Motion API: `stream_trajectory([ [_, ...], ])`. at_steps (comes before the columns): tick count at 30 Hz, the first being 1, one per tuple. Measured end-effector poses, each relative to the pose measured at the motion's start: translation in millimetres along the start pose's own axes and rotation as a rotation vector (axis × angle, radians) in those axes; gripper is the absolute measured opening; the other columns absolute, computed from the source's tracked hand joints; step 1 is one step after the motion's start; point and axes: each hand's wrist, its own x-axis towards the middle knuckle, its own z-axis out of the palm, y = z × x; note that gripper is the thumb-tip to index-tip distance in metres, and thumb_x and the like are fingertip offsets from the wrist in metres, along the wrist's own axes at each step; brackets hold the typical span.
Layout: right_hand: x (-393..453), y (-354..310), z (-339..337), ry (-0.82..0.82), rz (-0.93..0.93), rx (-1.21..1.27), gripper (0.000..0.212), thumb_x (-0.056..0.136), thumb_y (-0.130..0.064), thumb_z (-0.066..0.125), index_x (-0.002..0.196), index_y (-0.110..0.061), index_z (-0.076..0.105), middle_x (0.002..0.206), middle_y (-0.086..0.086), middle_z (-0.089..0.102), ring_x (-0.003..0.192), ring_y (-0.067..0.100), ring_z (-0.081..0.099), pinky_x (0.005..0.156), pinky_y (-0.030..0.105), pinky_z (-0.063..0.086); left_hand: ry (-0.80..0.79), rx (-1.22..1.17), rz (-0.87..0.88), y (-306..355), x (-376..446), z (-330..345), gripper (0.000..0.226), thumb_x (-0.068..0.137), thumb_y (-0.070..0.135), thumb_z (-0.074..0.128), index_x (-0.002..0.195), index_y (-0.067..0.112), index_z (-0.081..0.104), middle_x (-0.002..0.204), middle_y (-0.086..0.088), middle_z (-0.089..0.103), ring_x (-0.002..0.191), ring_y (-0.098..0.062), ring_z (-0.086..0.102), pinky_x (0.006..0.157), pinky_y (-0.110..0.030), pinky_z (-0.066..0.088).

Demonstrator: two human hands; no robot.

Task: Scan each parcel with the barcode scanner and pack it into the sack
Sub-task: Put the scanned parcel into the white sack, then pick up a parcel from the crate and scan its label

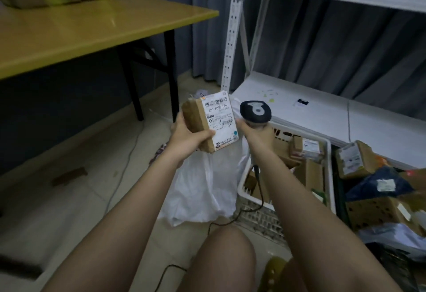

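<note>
Your left hand [187, 134] grips 1 parcel [211, 122]; right hand [257, 131] grasps the scanner [254, 112] beside it. Sack [202, 190] below; more parcels wait in the basket [327, 153] right.

I see a brown cardboard parcel [198, 123] whose white label [222, 120] carries black barcodes and print. The barcode scanner [255, 111] has a black head with a pale grey marking. The sack [200, 190] is white, the crate [285, 190] white with brown boxes inside, the table [76, 31] yellow on black legs, the shelving [322, 112] white.
</note>
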Motion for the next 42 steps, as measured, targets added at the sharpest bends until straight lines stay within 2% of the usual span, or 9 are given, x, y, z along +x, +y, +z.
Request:
stream_trajectory([
  [4,14.9,4.0,20.5,0.038,0.129,0.107,0.053,0.07,-0.038,0.085,0.114,-0.02,0.06,0.105,-0.006,0.063,0.104,0.018,0.059,0.097,0.04,0.049,0.039,0.001,-0.076,-4.7,26.3,-3.8,0.111,0.044,0.042,0.08,0.142,0.029,0.029,0.134,0.003,0.051,0.118,-0.018,0.055,0.075,-0.034,0.057],
  [10,38.6,9.3,18.0,0.04,0.118,-0.09,0.051,0.077,-0.014,0.079,0.123,-0.004,0.058,0.117,0.007,0.065,0.108,0.025,0.061,0.091,0.037,0.049,-0.019,0.072,-0.105,-4.5,52.2,2.5,0.099,0.051,0.04,0.082,0.137,0.032,0.035,0.13,0.001,0.051,0.116,-0.021,0.054,0.086,-0.043,0.057],
  [13,39.2,5.4,11.1,0.022,0.125,-0.158,0.027,0.082,-0.007,0.072,0.106,-0.005,0.059,0.113,0.013,0.065,0.097,0.028,0.061,0.082,0.035,0.048,-0.057,0.084,-0.131,-5.2,56.9,7.2,0.097,0.052,0.038,0.082,0.138,0.032,0.038,0.13,0.002,0.052,0.117,-0.021,0.055,0.083,-0.043,0.058],
  [18,28.0,-20.0,-1.6,0.005,-0.091,-0.254,0.013,0.082,0.001,0.068,0.093,0.003,0.061,0.091,0.023,0.065,0.097,0.036,0.062,0.08,0.046,0.054,0.004,0.598,-0.117,-9.6,66.4,1.8,0.101,0.07,0.034,0.078,0.149,0.031,0.015,0.134,-0.008,0.032,0.114,-0.03,0.052,0.097,-0.04,0.046],
  [22,29.6,-38.9,-6.0,0.012,-0.248,-0.262,0.022,0.083,0.002,0.066,0.102,0.009,0.058,0.077,0.009,0.057,0.072,0.019,0.054,0.057,0.032,0.048,0.185,0.952,-0.061,-12.7,69.5,-32.8,0.104,0.076,0.033,0.074,0.152,0.019,0.005,0.144,-0.018,0.023,0.123,-0.04,0.043,0.095,-0.044,0.042],
  [26,27.5,-35.9,-0.8,0.0,-0.24,-0.225,0.013,0.082,0.002,0.068,0.092,-0.001,0.059,0.074,0.002,0.056,0.072,0.015,0.052,0.058,0.019,0.041,0.276,0.849,-0.044,-17.8,62.4,-60.0,0.103,0.073,0.025,0.073,0.151,0.02,0.007,0.146,-0.016,0.021,0.124,-0.04,0.042,0.091,-0.045,0.042],
  [31,17.9,-31.6,4.0,0.002,-0.201,-0.178,0.02,0.083,-0.001,0.069,0.096,-0.011,0.057,0.075,-0.006,0.055,0.069,0.007,0.052,0.063,0.02,0.045,0.034,0.703,0.009,-21.3,41.1,-36.8,0.109,0.071,0.032,0.074,0.153,0.032,0.001,0.154,-0.007,0.015,0.128,-0.03,0.042,0.097,-0.038,0.044],
  [36,5.1,-35.4,-4.6,-0.005,-0.219,-0.205,0.02,0.084,0.003,0.066,0.103,0.004,0.06,0.098,0.022,0.064,0.093,0.022,0.061,0.083,0.05,0.051,-0.179,1.181,-0.073,-37.5,54.7,-7.7,0.107,0.078,0.045,0.072,0.153,0.024,-0.002,0.154,-0.014,0.015,0.136,-0.035,0.033,0.105,-0.041,0.038],
  [42,20.3,-35.9,-14.3,0.0,-0.245,-0.165,0.022,0.085,0.005,0.065,0.103,0.014,0.057,0.096,0.025,0.063,0.094,0.03,0.06,0.084,0.049,0.048,0.059,0.591,0.201,-20.9,106.7,0.8,0.11,0.075,0.038,0.073,0.153,0.029,-0.004,0.152,-0.002,0.008,0.128,-0.033,0.041,0.101,-0.048,0.043],
])
